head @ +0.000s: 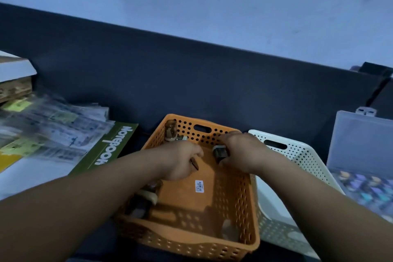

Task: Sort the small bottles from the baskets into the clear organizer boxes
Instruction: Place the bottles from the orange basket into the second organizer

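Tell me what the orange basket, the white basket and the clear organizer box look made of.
The orange basket: seemingly moulded plastic, matte, with rows of holes and a handle slot. The white basket: likely the same plastic, matte, finely perforated walls. The clear organizer box: translucent, slightly frosted plastic; its raised lid lets light through.

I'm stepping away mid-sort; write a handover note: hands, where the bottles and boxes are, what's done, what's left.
Left hand: curled round a small dark item, likely a bottle, inside the orange perforated plastic basket.
Right hand: grips a small dark pale-capped bottle in the same basket.
Left to sort: a brown bottle in its far-left corner, more bottles under the left forearm.
Done: the clear plastic organizer box at far right, lid up, holds blurred coloured items.
White perforated basket stands between; contents unclear.
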A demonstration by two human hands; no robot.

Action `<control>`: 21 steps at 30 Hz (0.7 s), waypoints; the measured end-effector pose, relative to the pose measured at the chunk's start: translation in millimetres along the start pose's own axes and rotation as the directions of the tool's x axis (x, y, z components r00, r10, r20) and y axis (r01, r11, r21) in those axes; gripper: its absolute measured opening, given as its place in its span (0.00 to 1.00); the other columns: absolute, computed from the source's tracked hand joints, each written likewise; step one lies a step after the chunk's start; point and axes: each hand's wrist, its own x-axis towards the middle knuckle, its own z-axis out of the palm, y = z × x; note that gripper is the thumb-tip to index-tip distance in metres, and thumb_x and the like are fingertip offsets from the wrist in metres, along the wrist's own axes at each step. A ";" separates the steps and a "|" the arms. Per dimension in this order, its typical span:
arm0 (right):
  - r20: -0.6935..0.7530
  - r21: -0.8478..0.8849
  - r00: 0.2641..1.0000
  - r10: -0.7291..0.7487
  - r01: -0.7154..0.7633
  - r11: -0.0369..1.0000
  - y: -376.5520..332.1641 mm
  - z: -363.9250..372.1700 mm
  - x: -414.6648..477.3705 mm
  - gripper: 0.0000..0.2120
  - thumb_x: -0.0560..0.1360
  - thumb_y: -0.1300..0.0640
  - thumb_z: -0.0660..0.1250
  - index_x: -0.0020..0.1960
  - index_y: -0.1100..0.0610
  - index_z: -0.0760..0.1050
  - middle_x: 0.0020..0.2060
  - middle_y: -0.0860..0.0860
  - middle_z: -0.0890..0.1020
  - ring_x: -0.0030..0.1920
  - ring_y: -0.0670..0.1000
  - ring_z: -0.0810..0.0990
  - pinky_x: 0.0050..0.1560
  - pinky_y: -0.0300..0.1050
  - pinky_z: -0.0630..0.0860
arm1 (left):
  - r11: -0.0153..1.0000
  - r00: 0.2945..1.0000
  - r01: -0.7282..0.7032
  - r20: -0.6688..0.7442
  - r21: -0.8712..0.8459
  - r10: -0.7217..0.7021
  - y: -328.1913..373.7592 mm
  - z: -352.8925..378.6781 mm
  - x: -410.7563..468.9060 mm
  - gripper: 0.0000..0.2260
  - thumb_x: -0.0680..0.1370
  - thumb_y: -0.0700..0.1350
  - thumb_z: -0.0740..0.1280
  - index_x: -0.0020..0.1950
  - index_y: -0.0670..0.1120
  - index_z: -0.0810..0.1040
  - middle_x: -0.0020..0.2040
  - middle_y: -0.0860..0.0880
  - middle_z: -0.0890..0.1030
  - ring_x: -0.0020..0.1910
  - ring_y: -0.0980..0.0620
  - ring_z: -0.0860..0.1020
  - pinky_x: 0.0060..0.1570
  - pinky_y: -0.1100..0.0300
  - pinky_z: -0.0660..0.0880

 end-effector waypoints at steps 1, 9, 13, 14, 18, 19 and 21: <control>0.001 -0.032 1.000 -0.005 0.005 0.999 -3.4 -0.4 3.7 0.17 0.73 0.50 0.67 0.60 0.53 0.73 0.56 0.52 0.78 0.55 0.54 0.77 0.51 0.46 0.71 | 0.994 1.000 0.003 -0.018 -0.107 -0.005 -2.1 -3.3 2.7 0.25 0.78 0.36 0.63 0.72 0.55 0.67 0.60 0.48 0.78 0.50 0.52 0.78 0.47 0.60 0.77; 0.214 -0.106 0.975 0.052 -0.030 0.994 -26.1 11.3 40.6 0.10 0.77 0.52 0.63 0.56 0.54 0.76 0.53 0.52 0.79 0.50 0.53 0.78 0.47 0.46 0.74 | 0.819 0.995 -0.018 -0.088 -0.574 -0.039 -16.6 -26.6 2.9 0.16 0.78 0.35 0.62 0.58 0.54 0.74 0.61 0.47 0.74 0.56 0.49 0.77 0.46 0.60 0.80; 0.242 -0.046 0.970 0.035 -0.025 0.999 -34.0 13.3 48.3 0.17 0.75 0.52 0.66 0.64 0.53 0.73 0.58 0.53 0.74 0.54 0.54 0.76 0.51 0.46 0.74 | 0.749 0.995 -0.050 -0.097 -0.661 -0.019 -19.5 -29.5 -3.3 0.18 0.77 0.32 0.62 0.60 0.52 0.74 0.59 0.45 0.76 0.56 0.47 0.78 0.52 0.55 0.80; 0.241 -0.008 0.970 0.028 -0.027 1.000 -36.3 13.0 47.6 0.18 0.75 0.52 0.66 0.64 0.53 0.73 0.56 0.53 0.74 0.52 0.53 0.76 0.48 0.45 0.73 | 0.735 0.995 -0.053 -0.099 -0.676 -0.019 -20.0 -29.9 -4.8 0.18 0.77 0.32 0.62 0.61 0.52 0.74 0.59 0.45 0.76 0.56 0.47 0.78 0.53 0.54 0.80; 0.277 0.044 0.961 -0.008 -0.005 0.999 -41.2 14.2 44.9 0.16 0.74 0.58 0.67 0.61 0.53 0.74 0.53 0.52 0.77 0.48 0.51 0.77 0.41 0.42 0.71 | 0.661 0.995 -0.051 -0.096 -0.749 -0.033 -23.5 -30.1 -8.6 0.19 0.77 0.31 0.62 0.61 0.50 0.74 0.58 0.43 0.77 0.56 0.46 0.79 0.53 0.53 0.79; 0.277 0.089 0.961 -0.013 -0.012 0.996 -41.0 13.5 44.2 0.16 0.74 0.58 0.68 0.61 0.53 0.73 0.51 0.52 0.78 0.48 0.51 0.77 0.40 0.42 0.72 | 0.644 0.995 -0.049 -0.096 -0.764 -0.038 -24.4 -30.4 -9.3 0.19 0.76 0.30 0.62 0.61 0.50 0.74 0.58 0.43 0.77 0.55 0.46 0.79 0.53 0.53 0.79; 0.241 0.274 0.970 -0.032 -0.037 0.961 -39.2 6.4 39.2 0.18 0.71 0.58 0.71 0.60 0.50 0.72 0.49 0.50 0.79 0.48 0.51 0.79 0.41 0.42 0.75 | 0.625 0.994 -0.047 -0.096 -0.779 -0.045 -26.3 -30.7 -10.0 0.20 0.75 0.29 0.62 0.59 0.51 0.75 0.58 0.43 0.78 0.55 0.46 0.79 0.53 0.54 0.79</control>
